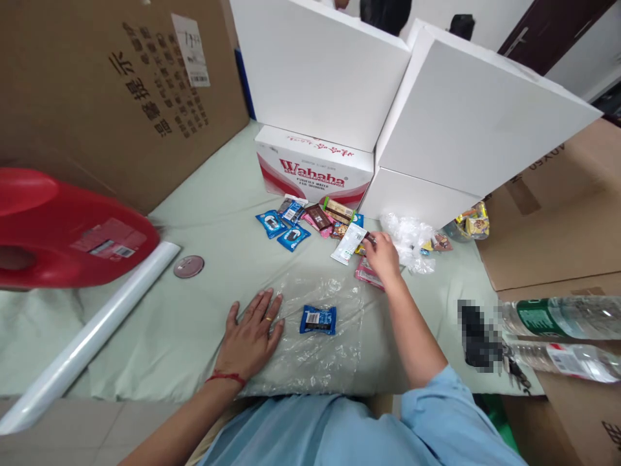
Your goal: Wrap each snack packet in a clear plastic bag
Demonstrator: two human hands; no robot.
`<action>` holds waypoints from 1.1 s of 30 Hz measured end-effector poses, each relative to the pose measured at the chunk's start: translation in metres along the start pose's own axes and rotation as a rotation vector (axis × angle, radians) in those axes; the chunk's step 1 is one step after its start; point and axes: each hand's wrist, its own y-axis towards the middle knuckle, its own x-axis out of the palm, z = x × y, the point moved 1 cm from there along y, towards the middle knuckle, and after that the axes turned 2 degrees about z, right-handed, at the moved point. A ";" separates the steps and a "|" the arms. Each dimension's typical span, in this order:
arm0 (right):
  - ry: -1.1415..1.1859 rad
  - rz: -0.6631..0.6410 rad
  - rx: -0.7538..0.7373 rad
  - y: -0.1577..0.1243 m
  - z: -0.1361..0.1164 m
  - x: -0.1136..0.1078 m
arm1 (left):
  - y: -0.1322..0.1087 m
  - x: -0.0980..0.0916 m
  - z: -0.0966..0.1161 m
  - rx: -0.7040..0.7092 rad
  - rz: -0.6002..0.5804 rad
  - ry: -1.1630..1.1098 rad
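a green cloth [140, 343] covers the table, and at its far side stands a red-and-white water carton [315, 171]. nearer the person lies a see-through plastic sheet [339, 362], thin and creased; it looks light, limp and slippery, likely to cling or slide, so a flat palm on its edge would steady it better than a pinch. the left hand [255, 333] does just that, palm down on the sheet's left edge, fingers lightly spread. the right hand [383, 255] reaches to the snack pile in front of the carton, fingers drawn together by the end of a white packet [349, 244]; whether they pinch it or only touch it cannot be told. that packet looks light and fairly flat, best taken by its sealed end so the contents are not crushed. smallest is the blue packet [317, 320], lying alone on the sheet, apart from both hands; it seems plump and light, its glossy wrapper perhaps slick, with crimped ends offering an easy hold
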 end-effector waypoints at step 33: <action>0.350 -0.071 -0.083 -0.189 0.058 -0.006 | 0.011 -0.007 -0.017 -0.077 -0.073 -0.222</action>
